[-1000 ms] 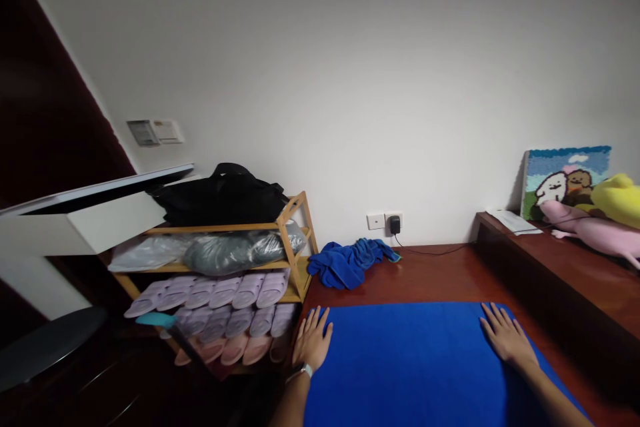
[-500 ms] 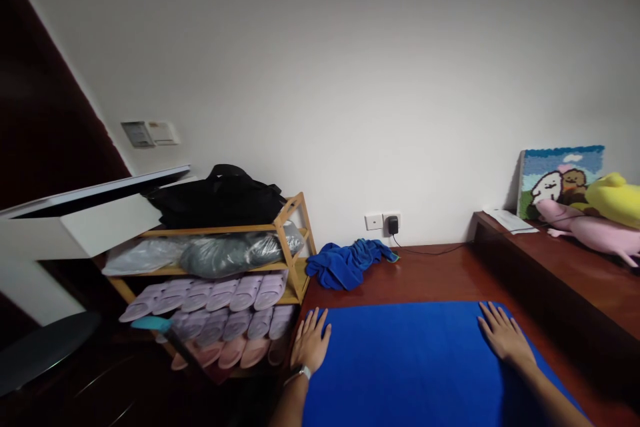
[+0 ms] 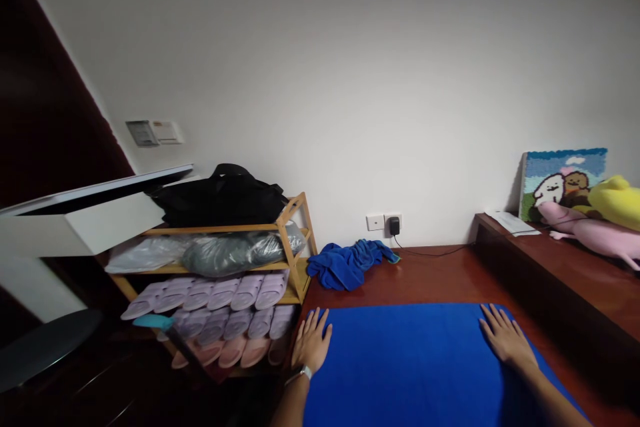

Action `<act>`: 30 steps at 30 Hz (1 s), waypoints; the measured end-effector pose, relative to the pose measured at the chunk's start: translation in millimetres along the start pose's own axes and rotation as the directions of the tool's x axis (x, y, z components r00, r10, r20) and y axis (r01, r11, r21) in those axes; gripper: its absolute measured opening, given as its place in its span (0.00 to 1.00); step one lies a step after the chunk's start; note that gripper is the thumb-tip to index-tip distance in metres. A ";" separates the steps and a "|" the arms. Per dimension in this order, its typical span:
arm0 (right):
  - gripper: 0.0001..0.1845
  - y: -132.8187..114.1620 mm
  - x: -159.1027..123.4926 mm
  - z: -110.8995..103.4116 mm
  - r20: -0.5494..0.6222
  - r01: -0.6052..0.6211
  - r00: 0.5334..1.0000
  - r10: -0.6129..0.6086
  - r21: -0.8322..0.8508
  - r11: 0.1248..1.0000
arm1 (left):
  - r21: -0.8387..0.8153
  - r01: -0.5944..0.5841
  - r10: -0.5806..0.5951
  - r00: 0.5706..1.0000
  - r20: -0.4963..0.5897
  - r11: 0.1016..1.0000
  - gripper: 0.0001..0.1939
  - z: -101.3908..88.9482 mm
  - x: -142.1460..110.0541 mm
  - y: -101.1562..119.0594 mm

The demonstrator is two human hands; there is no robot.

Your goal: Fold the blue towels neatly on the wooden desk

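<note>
A plain blue cloth (image 3: 405, 360) lies spread flat on the reddish-brown wooden surface (image 3: 435, 273), its near part running out of view. At its far left corner rests my left hand (image 3: 311, 341), palm down with the fingers stretched out, a watch or band on the wrist. My right hand (image 3: 507, 337) lies palm down near the far right corner, fingers spread. Neither hand grips anything. Beyond the spread cloth, by the wall, a second blue cloth (image 3: 345, 263) sits in a crumpled heap.
Left stands a wooden shoe rack (image 3: 295, 247) with several slippers (image 3: 245, 290) and a black bag (image 3: 225, 200). A charger (image 3: 395, 225) is plugged in at the wall. On the raised ledge (image 3: 565, 253) at right are a pink plush toy (image 3: 590, 230), a yellow one and a dog picture (image 3: 565, 177).
The view has shifted very slightly. Both hands stay flat in the same places on the spread cloth.
</note>
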State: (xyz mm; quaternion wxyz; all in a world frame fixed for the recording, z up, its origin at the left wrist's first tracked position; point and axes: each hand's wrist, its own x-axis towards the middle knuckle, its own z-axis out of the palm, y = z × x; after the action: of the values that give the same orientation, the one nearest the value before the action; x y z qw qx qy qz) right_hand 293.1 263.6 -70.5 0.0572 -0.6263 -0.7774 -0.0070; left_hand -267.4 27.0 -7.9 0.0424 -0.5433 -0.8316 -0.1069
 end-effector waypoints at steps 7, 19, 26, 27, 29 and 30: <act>0.40 0.1 -0.2 1.7 -0.006 0.006 1.000 -0.006 -0.007 1.000 | 0.022 0.012 -0.012 0.999 0.034 1.000 0.29 -3.2 -0.5 1.5; 0.40 1.2 1.0 3.9 -0.014 -0.003 1.000 0.003 -0.003 1.000 | 0.001 0.013 -0.013 1.000 0.014 1.000 0.29 -1.3 -0.1 1.3; 0.40 0.5 1.0 3.2 -0.025 0.008 1.000 -0.008 0.007 1.000 | -0.012 -0.001 0.001 1.000 -0.020 1.000 0.28 1.1 -0.2 -0.4; 0.40 0.6 1.2 3.5 -0.021 0.005 1.000 -0.004 0.007 1.000 | -0.011 0.000 0.000 1.000 -0.020 1.000 0.28 1.3 -0.2 -0.5; 0.40 0.6 1.5 4.0 -0.015 -0.005 1.000 0.006 0.006 1.000 | -0.008 0.004 -0.004 1.000 -0.017 1.000 0.29 1.3 -0.1 -0.5; 0.40 0.5 1.7 4.2 -0.014 -0.009 1.000 0.009 0.002 1.000 | -0.005 0.004 -0.004 1.000 -0.014 1.000 0.29 1.3 0.0 -0.5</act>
State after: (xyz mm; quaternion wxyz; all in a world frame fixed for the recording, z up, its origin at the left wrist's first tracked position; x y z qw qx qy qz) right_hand 292.9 265.7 -74.5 0.0631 -0.6296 -0.7742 -0.0103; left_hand -267.9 27.1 -9.3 0.0466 -0.5410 -0.8321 -0.1129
